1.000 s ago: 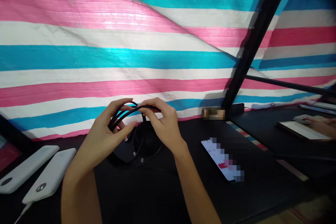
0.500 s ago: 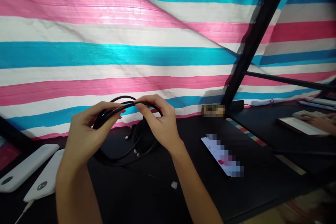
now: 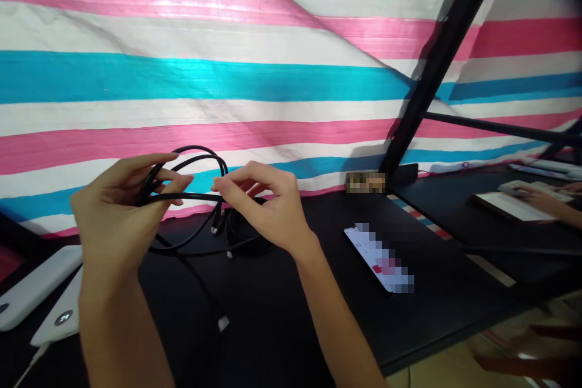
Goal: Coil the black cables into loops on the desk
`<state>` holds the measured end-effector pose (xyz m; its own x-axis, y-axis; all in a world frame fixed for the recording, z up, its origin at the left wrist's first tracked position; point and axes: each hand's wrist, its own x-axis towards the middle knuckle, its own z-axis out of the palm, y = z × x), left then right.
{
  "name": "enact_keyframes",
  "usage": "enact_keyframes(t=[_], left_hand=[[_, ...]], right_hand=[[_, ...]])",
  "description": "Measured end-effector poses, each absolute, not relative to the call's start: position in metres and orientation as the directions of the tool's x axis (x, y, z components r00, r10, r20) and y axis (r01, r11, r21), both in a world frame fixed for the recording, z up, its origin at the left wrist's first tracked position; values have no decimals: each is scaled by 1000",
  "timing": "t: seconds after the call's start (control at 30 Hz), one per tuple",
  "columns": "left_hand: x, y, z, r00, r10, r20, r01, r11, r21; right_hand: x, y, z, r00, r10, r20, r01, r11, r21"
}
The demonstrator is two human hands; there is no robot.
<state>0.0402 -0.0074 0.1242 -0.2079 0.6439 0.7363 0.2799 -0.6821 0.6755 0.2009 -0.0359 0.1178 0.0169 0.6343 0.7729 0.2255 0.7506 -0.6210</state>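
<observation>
My L hand (image 3: 120, 209) gripped the black cable (image 3: 195, 197) above the table (image 3: 282, 321); R hand (image 3: 268, 209) was right at it, couldn't tell if pinching. Loops spread wider vs. a sec ago, i.e. less bunched.

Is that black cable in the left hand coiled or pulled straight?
Coiled, loosely: the black cable forms open loops gathered in the left hand, with one strand running across to the right hand.
</observation>
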Motion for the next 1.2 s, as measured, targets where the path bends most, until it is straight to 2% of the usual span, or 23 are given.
enact_keyframes(t=[0.27, 0.4, 0.5, 0.67, 0.83, 1.0, 1.2], left_hand=[[55, -1, 118, -50, 715, 698, 319, -651, 689], [56, -5, 120, 4, 710, 704, 238, -685, 689], [51, -11, 122, 104, 705, 702, 177, -707, 684], [45, -18, 124, 239, 720, 652, 145, -690, 709], [50, -21, 124, 179, 702, 690, 232, -711, 663], [55, -30, 126, 30, 729, 683, 318, -655, 685], [53, -27, 123, -8, 696, 718, 369, -665, 649]], right_hand=[[204, -30, 114, 74, 538, 840, 375, 765, -523], [208, -33, 118, 85, 555, 828, 407, 739, -537], [210, -37, 121, 86, 534, 841, 436, 739, -514], [213, -38, 123, -60, 496, 866, 419, 800, -429], [214, -36, 120, -36, 508, 861, 443, 780, -442], [212, -37, 121, -108, 520, 847, 421, 796, -435], [210, -40, 122, -85, 520, 850, 428, 789, -440]])
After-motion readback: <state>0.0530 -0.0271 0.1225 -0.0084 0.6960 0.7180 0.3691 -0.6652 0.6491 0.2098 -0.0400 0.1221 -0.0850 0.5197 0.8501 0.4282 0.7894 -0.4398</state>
